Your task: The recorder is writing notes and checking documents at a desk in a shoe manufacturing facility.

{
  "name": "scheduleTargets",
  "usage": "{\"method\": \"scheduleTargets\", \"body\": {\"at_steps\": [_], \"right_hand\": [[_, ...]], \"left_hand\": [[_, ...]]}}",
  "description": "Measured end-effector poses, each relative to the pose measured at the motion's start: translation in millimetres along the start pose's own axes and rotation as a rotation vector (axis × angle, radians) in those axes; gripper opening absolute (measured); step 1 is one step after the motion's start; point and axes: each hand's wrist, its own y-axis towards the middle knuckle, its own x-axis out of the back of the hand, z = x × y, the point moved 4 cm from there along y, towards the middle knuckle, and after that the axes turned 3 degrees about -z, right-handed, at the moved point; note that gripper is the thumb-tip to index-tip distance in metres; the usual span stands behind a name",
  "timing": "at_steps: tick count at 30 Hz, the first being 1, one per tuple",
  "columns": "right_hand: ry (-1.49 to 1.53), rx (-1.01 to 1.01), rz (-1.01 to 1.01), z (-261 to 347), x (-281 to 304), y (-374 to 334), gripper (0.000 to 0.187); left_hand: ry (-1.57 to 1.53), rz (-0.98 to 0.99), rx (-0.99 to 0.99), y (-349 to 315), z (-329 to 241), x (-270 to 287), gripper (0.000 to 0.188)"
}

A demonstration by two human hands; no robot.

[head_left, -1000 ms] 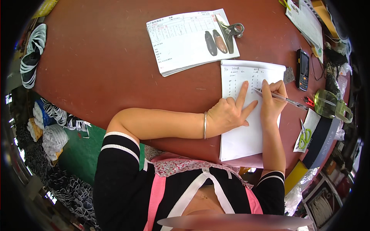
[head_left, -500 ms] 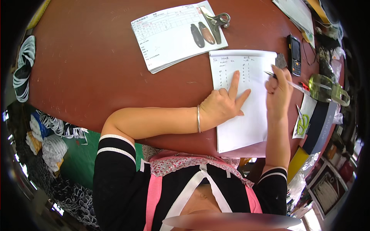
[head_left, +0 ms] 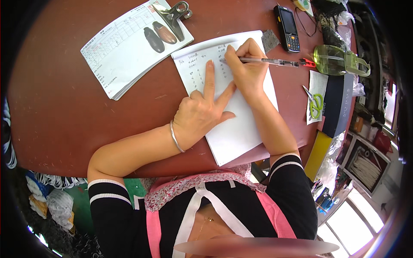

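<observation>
A white notepad [head_left: 238,131] with rows of handwriting lies on the red-brown table, tilted in the view. My left hand [head_left: 198,111] rests on it, fingers spread, the index finger stretched along the written columns. In my right hand [head_left: 249,75] a clear pen [head_left: 280,62] is pinched, its tip at the right-hand column of writing. The right hand is close beside the left fingertips. Left of the notepad lies a stack of printed sheets [head_left: 118,64] with pictures of shoes, held by a large metal bulldog clip [head_left: 174,17].
To the right are a handheld scanner [head_left: 287,28], a green transparent cup [head_left: 329,59], a small red clip [head_left: 307,62], green-handled scissors [head_left: 316,106] on a paper slip and a dark blue box [head_left: 337,105]. A grey patch [head_left: 270,40] lies by the notepad's top corner.
The view has shifted and turned. My right hand has moved left with the pen, from the notepad's right edge onto the writing. The left hand stays spread on the page.
</observation>
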Motion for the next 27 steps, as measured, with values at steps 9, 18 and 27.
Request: {"method": "scheduleTargets", "body": {"at_steps": [9,18,27], "right_hand": [[-0.036,0.029,0.032,-7.3,-2.2,1.2,0.036],[-0.104,0.078,0.035,-4.6,-3.7,-1.0,0.035],[-0.070,0.021,0.044,-2.4,-5.6,-2.0,0.034]], "left_hand": [[0.001,0.009,-0.004,1.8,0.7,0.2,0.080],[-0.012,-0.004,-0.015,1.4,1.1,0.9,0.084],[-0.008,-0.006,-0.012,0.7,1.1,2.4,0.086]]}}
